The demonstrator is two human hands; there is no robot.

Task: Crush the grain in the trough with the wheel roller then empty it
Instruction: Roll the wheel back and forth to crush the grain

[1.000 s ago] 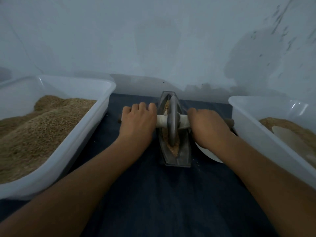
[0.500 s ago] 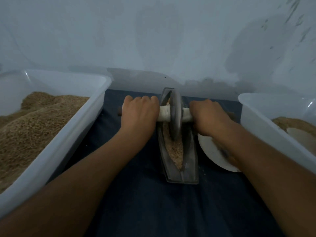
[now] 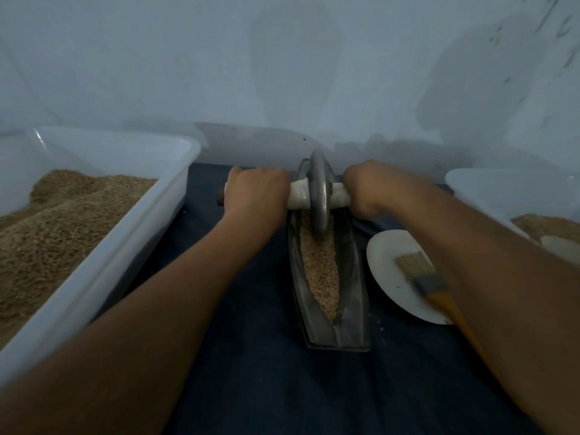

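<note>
crush pass | my left hand [image 3: 255,196] and right hand [image 3: 368,189] each wrap the wheel roller [image 3: 318,196] axle | wheel at trough [image 3: 329,277] far end by mat's back edge | trough's long axis runs toward me; grain [image 3: 320,265] lies nearer, pull back next

Makeshift grain-processing workspace: plastic tubs [image 3: 131,246] of grain, dark cloth [image 3: 266,387], stained bare wall [image 3: 282,73].

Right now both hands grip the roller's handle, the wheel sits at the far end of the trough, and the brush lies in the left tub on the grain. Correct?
Not quite. The head view shows the brush lying on the white plate right of the trough, not in the left tub. The rest holds: the left hand and right hand grip the handle, with the wheel at the far end.
</note>
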